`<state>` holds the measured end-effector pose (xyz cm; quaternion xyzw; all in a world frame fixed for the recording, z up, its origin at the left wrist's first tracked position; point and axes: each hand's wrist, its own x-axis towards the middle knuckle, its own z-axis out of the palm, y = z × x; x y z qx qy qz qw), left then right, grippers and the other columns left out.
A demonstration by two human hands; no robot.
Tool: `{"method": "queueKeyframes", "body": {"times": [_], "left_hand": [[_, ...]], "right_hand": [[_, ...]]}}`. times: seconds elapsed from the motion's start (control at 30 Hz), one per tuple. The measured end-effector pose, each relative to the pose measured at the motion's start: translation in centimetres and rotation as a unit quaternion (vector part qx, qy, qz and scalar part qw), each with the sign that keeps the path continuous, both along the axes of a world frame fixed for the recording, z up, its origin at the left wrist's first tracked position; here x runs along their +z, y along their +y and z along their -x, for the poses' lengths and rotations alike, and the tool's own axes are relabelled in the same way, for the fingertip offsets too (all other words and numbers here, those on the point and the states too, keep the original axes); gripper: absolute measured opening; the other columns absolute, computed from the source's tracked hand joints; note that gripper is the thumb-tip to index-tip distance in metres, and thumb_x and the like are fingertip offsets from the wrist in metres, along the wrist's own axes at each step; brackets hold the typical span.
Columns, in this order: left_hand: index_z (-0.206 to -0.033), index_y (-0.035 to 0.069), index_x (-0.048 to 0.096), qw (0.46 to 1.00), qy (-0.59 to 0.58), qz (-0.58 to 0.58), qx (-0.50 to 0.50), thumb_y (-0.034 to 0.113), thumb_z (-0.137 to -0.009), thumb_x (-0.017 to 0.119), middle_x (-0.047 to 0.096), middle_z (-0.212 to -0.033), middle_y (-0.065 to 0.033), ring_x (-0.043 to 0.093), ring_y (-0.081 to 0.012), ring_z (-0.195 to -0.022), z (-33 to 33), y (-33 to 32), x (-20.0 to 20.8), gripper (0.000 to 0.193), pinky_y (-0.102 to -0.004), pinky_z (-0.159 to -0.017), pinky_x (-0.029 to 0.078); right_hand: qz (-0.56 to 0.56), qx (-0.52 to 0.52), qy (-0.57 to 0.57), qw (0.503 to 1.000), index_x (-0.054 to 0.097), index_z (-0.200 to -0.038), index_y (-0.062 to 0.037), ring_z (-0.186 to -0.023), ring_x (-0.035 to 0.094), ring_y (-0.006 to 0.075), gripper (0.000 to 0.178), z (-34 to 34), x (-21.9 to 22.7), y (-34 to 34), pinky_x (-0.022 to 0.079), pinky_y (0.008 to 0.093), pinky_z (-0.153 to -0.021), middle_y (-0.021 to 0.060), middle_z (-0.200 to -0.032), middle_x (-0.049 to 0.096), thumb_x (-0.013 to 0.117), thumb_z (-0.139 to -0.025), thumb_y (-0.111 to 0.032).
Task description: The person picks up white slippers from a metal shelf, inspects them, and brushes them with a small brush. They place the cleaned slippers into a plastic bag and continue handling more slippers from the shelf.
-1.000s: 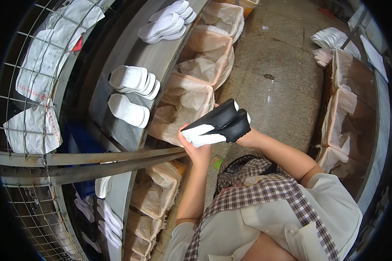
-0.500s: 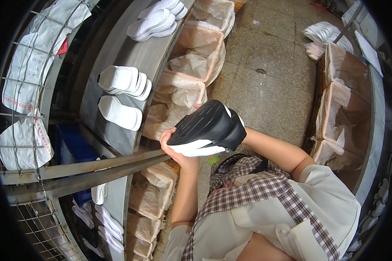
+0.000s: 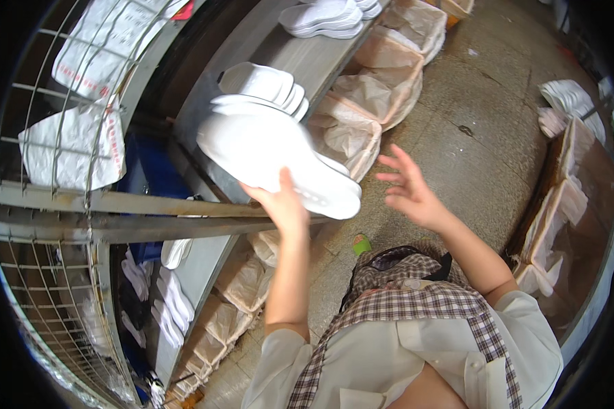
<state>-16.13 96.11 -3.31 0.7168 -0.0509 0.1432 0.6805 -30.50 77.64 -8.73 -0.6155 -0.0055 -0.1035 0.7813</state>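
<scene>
In the head view, the left hand (image 3: 284, 208) grips white soles (image 3: 266, 146), at least two together, out in front of the body. Its thumb presses on the upper face; its other fingers are mostly hidden beneath. The wider end of the soles points up and left in front of the bench (image 3: 300, 60), and the narrower end angles down toward the right. The wide end is blurred, so whether it touches anything there I cannot tell.

The right hand (image 3: 413, 191) is empty, its fingers loosely spread, over the floor (image 3: 471, 170) just beside the narrow end but apart from it.

On the bench, a white stack (image 3: 259, 82) sits right behind the held soles, partly covered by them, and a second stack (image 3: 320, 20) lies farther up. Lined bins (image 3: 406, 99) run along the bench edge; other bins (image 3: 549, 211) stand at far right. At left, metal bars (image 3: 140, 202) cross below white sheets (image 3: 75, 146) behind wire mesh. A plaid apron (image 3: 416, 302) covers the person's front, near a green shoe (image 3: 361, 243).
</scene>
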Motion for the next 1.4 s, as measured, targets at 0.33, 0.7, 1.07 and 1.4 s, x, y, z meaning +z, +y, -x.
{"method": "queueKeyframes", "body": {"times": [0.33,0.7,1.07,1.4], "left_hand": [[-0.115,-0.017,0.044,0.946,0.214,0.237,-0.064,0.008,-0.092,0.051,0.059,-0.109,-0.022,0.063,-0.0348,-0.089,-28.4,11.0,-1.8,0.035,-0.048,-0.074,0.054],[-0.117,-0.008,0.049,0.964,0.032,-0.198,0.175,0.037,-0.081,0.064,0.052,-0.121,-0.0286,0.046,-0.0403,-0.118,-25.3,7.3,-2.9,0.06,-0.0454,-0.101,0.035],[-0.104,0.009,0.064,0.767,-0.455,-0.331,-0.308,0.015,-0.082,0.06,0.065,-0.095,-0.0054,0.063,-0.017,-0.081,-2.6,25.3,3.0,0.023,-0.0258,-0.064,0.049],[-0.101,0.003,0.061,0.872,-0.267,-0.411,0.007,0.003,-0.081,0.058,0.064,-0.092,-0.0099,0.063,-0.0174,-0.074,-0.8,48.7,1.0,0.02,-0.0269,-0.058,0.051]], "right_hand": [[0.004,-0.051,0.158,0.986,0.05,-0.12,-0.0052,-0.104,0.055,0.0176,0.037,8.6,-8.1,-0.8,0.048,0.0279,-0.083,0.0066,-0.126,0.043,0.055,-0.085,0.002],[0.004,-0.034,0.291,0.956,0.054,-0.114,-0.0015,-0.096,0.056,0.0145,0.026,8.2,-8.5,4.7,0.045,0.0273,-0.084,0.0048,-0.109,0.058,0.054,-0.088,-0.001],[0.039,-0.032,0.3,0.953,0.056,-0.108,-0.0031,-0.092,0.056,0.0124,0.019,-0.3,-9.4,17.5,0.042,0.0246,-0.08,0.003,-0.104,0.061,0.052,-0.089,-0.006],[0.132,0.037,0.219,0.966,0.057,-0.104,-0.0009,-0.086,0.055,0.0098,0.016,3.2,-9.8,31.1,0.044,0.0235,-0.078,0.0028,-0.096,0.06,0.053,-0.089,-0.003]]}}
